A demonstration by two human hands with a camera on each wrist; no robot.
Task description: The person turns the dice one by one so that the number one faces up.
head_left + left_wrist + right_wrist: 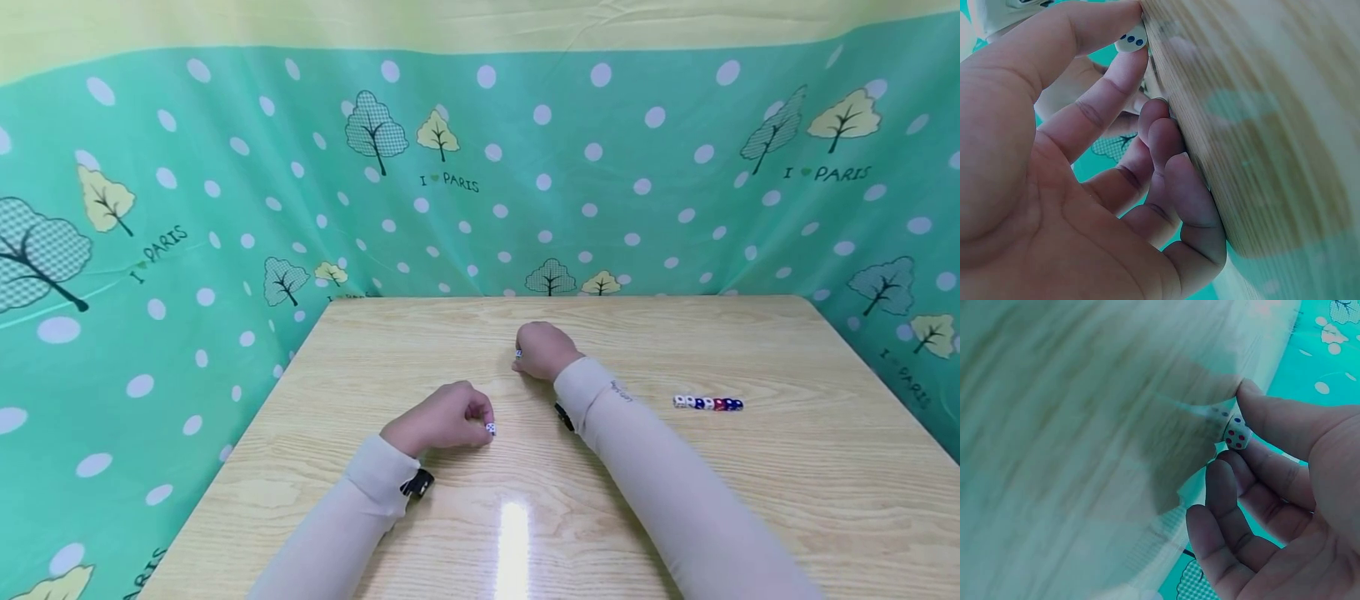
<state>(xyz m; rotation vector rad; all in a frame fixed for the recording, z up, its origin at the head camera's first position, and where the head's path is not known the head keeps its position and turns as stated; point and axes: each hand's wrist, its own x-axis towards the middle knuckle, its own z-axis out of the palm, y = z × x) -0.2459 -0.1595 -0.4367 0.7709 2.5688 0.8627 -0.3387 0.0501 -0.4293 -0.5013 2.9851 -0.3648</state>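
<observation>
My left hand (448, 417) pinches a white die (491, 429) between thumb and index fingertip, low at the table's middle. Dark blue pips show on this die (1132, 41) in the left wrist view, and the other fingers curl against the wood. Farther back, my right hand (547, 350) has a second white die (518, 354) between its thumb and index finger. Red pips mark one face of that die (1237, 435) in the right wrist view, with blue pips on another. Both dice are at the tabletop; whether they bear on it is hard to tell.
A straight row of several dice (708, 403), white, blue and red, lies to the right of my right forearm. The wooden table (420, 342) meets a green dotted curtain (510, 217) at its back and sides. Light glares off the front.
</observation>
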